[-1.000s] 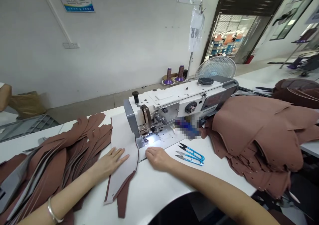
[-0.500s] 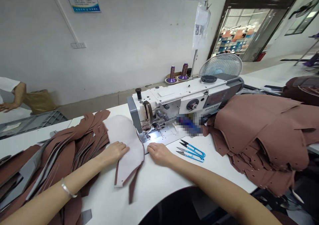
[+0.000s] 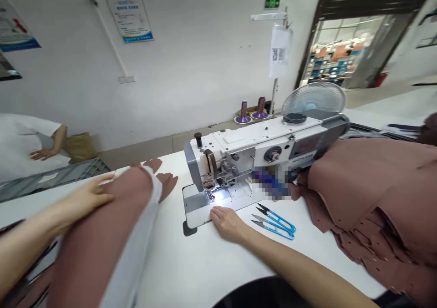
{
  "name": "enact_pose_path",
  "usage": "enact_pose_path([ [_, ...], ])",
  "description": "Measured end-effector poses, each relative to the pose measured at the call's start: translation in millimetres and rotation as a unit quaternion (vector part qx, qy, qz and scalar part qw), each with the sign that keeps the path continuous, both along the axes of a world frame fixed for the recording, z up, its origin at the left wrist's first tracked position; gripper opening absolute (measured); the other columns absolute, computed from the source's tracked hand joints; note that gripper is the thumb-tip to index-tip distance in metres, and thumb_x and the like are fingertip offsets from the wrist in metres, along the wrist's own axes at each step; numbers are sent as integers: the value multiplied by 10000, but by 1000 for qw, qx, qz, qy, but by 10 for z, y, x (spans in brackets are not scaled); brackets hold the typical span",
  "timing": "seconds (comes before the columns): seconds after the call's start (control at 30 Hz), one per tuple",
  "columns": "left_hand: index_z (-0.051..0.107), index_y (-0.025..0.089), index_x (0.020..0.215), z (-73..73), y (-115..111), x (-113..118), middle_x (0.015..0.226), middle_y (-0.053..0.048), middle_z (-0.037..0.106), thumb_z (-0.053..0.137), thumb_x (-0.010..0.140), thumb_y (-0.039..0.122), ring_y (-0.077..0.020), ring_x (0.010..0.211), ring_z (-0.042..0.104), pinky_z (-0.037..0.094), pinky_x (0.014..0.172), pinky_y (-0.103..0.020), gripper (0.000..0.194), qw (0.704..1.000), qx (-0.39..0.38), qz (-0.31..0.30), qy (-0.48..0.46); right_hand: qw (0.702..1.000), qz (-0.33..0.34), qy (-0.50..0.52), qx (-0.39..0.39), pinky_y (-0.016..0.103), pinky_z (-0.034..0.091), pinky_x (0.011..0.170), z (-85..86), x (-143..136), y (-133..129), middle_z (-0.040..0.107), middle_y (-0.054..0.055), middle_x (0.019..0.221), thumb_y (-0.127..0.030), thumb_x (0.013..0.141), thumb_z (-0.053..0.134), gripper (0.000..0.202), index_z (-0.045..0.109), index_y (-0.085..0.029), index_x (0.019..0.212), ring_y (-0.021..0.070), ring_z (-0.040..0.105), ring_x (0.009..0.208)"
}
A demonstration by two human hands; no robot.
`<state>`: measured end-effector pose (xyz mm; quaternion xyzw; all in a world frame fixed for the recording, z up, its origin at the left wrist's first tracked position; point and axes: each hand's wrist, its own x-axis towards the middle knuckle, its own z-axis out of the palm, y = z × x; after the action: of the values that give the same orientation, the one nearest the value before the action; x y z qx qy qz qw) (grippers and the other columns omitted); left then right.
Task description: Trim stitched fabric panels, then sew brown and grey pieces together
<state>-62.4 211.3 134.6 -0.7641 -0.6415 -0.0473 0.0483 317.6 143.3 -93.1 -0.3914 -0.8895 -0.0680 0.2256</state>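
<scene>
Lifted off the tabletop [image 3: 191,267] since half a second ago: brown panel [image 3: 102,235], now raised at the left and filling the near-left of the view, hiding the brown stack seen there before. Left hand [image 3: 85,194] on its upper edge, fingers [image 3: 104,179] curled over the fold and clamped on the panel. Pale grey lining along the panel's right edge, smooth brown face bent into a soft hump. Right hand [image 3: 227,221] flat on the tabletop just in front of the needle plate [image 3: 201,208], fingers loosely together, holding nothing. Needle plate bare and lit.

Behind: white sewing machine [image 3: 259,148], boxy, metal parts at the head. Blue snips [image 3: 275,219] near the right hand, blades pointing left. Heaped brown pieces [image 3: 375,194] at the right, perforated along the edges, leaning against the machine. Round wire fan [image 3: 314,98] and two purple thread cones [image 3: 251,110] beyond. At far left, a white-sleeved person [image 3: 27,139] with a hand on another surface.
</scene>
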Motion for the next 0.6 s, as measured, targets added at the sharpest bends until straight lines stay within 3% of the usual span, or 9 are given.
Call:
enact_pose_path([
  [0.03, 451, 118, 1323, -205, -21, 147, 1114, -39, 693, 392, 853, 128, -116, 902, 669, 515, 737, -198, 474, 997, -80, 24, 3, 1000, 6, -4, 1, 335, 494, 749, -1, 7, -9, 616, 118, 835, -41, 890, 329, 258, 580, -105, 885, 204, 573, 818],
  [0.07, 499, 110, 1287, -429, -54, 290, 1184, -70, 662, 427, 807, 86, -133, 976, 660, 514, 772, -189, 486, 993, -111, 30, 12, 1000, 15, -8, 3, 347, 498, 755, 0, 14, -24, 624, 129, 850, -39, 893, 324, 271, 586, -101, 919, 210, 583, 836],
  [0.17, 566, 85, 1225, -1060, -212, 616, 1177, -157, 650, 371, 777, -7, -209, 1042, 647, 511, 870, -288, 497, 989, -140, 35, 43, 998, 59, -33, 17, 396, 498, 830, 38, 9, -110, 637, 182, 991, -56, 893, 348, 299, 574, -79, 1086, 246, 594, 970],
  [0.27, 509, 57, 1289, -1421, -384, 753, 1161, -241, 617, 267, 811, -21, -310, 949, 673, 527, 808, -456, 542, 986, -143, 20, 84, 989, 103, -85, 66, 448, 441, 962, 180, -133, -224, 532, 239, 1259, -101, 902, 381, 384, 478, -53, 1271, 308, 503, 1185],
  [0.37, 474, 54, 1316, -1511, -453, 779, 1156, -264, 590, 237, 813, -30, -336, 905, 679, 528, 759, -491, 562, 983, -143, -11, 114, 980, 126, -115, 101, 452, 345, 1065, 379, -481, -247, 400, 221, 1408, -166, 943, 379, 419, 408, -88, 1353, 319, 383, 1309],
  [0.47, 465, 61, 1313, -1496, -429, 768, 1144, -265, 576, 230, 831, -23, -327, 887, 683, 536, 740, -476, 544, 982, -137, -30, 128, 972, 146, -144, 113, 454, 302, 1095, 492, -935, -116, 435, 215, 1388, -208, 955, 395, 370, 485, -82, 1291, 302, 409, 1298],
  [0.53, 472, 70, 1301, -1483, -431, 750, 1124, -255, 578, 241, 843, -16, -313, 871, 686, 542, 725, -452, 520, 982, -133, -29, 129, 967, 136, -190, 97, 493, 335, 1061, 489, -1194, -18, 574, 241, 1221, -188, 916, 462, 303, 588, -38, 1148, 319, 532, 1174],
  [0.6, 508, 103, 1263, -1479, -469, 719, 1100, -223, 590, 284, 859, 5, -287, 866, 687, 547, 717, -407, 473, 984, -132, -20, 122, 965, 119, -225, 60, 533, 420, 956, 429, -1354, 33, 683, 215, 912, -133, 850, 529, 192, 662, -28, 941, 326, 641, 944],
])
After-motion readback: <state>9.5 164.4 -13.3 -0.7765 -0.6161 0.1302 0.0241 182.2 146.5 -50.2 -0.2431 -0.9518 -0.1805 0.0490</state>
